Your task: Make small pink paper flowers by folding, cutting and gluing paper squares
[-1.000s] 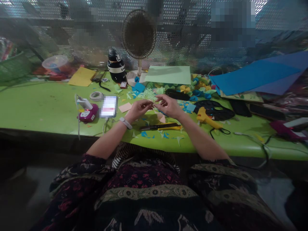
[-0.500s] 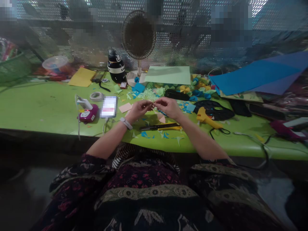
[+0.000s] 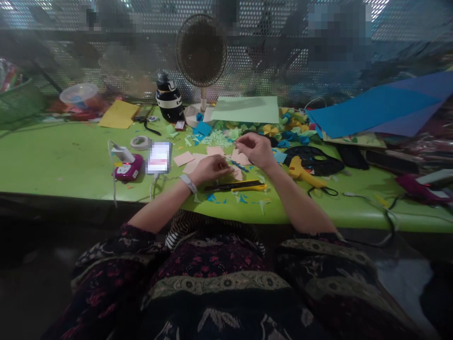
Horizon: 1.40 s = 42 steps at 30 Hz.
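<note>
My left hand (image 3: 211, 169), with a pale band on its wrist, is low over the pink paper pieces (image 3: 193, 164). Its fingers are curled together, and what they hold, if anything, is too small to make out. Further right and higher, my right hand (image 3: 256, 150) has thumb and fingertips pinched together; any tiny thing between them is not clear. Blue paper scraps (image 3: 239, 165) lie between the hands. Just below them rests a black and yellow cutter knife (image 3: 235, 186). One pink square (image 3: 183, 159) lies left of my left hand.
Left stand a phone (image 3: 158, 158), a tape roll (image 3: 140, 142) and a purple plug socket (image 3: 128, 167). Behind are a black bottle (image 3: 170, 105), a fan (image 3: 201, 52), a green sheet (image 3: 246, 109) and folded paper pieces (image 3: 295, 127). A yellow glue gun (image 3: 306, 174) lies right, trailing cables.
My hands were together at the fingertips and have come apart. The left moved down and toward me; the right moved slightly up. More of the pink paper now shows.
</note>
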{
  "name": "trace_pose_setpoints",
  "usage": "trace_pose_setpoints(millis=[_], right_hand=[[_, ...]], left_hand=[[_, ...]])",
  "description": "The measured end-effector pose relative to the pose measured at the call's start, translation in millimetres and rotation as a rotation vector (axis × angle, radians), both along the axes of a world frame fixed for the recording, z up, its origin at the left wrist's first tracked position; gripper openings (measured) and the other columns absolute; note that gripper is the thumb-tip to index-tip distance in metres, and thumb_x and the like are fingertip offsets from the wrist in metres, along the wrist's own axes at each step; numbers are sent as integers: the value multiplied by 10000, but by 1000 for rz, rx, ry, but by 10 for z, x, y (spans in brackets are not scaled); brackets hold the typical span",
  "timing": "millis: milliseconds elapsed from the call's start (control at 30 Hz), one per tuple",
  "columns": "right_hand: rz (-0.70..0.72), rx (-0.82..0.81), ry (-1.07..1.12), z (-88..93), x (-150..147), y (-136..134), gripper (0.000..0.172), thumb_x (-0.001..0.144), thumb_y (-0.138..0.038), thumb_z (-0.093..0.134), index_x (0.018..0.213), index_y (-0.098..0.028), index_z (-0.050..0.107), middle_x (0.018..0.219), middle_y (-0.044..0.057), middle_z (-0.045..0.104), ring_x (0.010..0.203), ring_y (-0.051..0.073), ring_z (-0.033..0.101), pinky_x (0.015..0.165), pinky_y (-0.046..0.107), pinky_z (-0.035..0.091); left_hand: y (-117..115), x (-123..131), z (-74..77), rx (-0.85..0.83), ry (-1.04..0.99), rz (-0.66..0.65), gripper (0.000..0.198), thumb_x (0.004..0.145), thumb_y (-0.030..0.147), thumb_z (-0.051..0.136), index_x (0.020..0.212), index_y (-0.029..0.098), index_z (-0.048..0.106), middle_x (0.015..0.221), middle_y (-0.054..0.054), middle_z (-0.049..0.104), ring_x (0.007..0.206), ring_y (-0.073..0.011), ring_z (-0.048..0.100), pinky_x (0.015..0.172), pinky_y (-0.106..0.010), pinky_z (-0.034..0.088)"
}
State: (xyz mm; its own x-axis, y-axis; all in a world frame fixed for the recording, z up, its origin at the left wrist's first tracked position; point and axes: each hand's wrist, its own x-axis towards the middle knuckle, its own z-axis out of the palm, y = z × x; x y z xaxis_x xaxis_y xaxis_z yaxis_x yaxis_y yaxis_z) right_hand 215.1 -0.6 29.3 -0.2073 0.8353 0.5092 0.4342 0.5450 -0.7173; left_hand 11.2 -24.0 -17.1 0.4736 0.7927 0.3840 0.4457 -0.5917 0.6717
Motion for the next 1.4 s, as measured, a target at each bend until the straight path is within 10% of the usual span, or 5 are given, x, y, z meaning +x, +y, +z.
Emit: trace_pose_setpoints(millis=[300, 667, 1000, 1400], right_hand=[[26, -14, -8, -2, -34, -38, 239, 827, -414, 677, 837, -178, 716, 788, 55, 727, 676, 183, 652, 671, 332, 533], [18, -28, 15, 4, 3, 8, 301, 832, -482, 680, 848, -183, 707, 793, 51, 713, 686, 179, 663, 660, 319, 534], [15, -14, 4, 33, -12, -33, 242, 838, -414, 674, 855, -176, 712, 810, 56, 727, 710, 178, 658, 685, 315, 530], [150, -288, 374, 11, -54, 15, 295, 686, -428, 829, 774, -186, 684, 711, 8, 691, 622, 140, 651, 638, 300, 571]], left_hand=[[105, 59, -111, -203, -183, -82, 244, 843, 402, 716, 848, 159, 733, 822, -75, 740, 713, -165, 647, 660, -302, 533], [-37, 130, 29, 206, 177, -191, 423, 834, 391, 744, 1220, 232, 681, 1331, -133, 629, 1211, -295, 609, 1047, -490, 488], [37, 252, -80, 250, 184, -71, 283, 823, 111, 633, 1075, 191, 734, 1129, -108, 739, 1052, -246, 698, 963, -424, 554], [186, 54, -160, 219, -307, 109, 147, 936, 250, 630, 979, 166, 743, 1112, -125, 694, 940, -162, 708, 684, -224, 599]])
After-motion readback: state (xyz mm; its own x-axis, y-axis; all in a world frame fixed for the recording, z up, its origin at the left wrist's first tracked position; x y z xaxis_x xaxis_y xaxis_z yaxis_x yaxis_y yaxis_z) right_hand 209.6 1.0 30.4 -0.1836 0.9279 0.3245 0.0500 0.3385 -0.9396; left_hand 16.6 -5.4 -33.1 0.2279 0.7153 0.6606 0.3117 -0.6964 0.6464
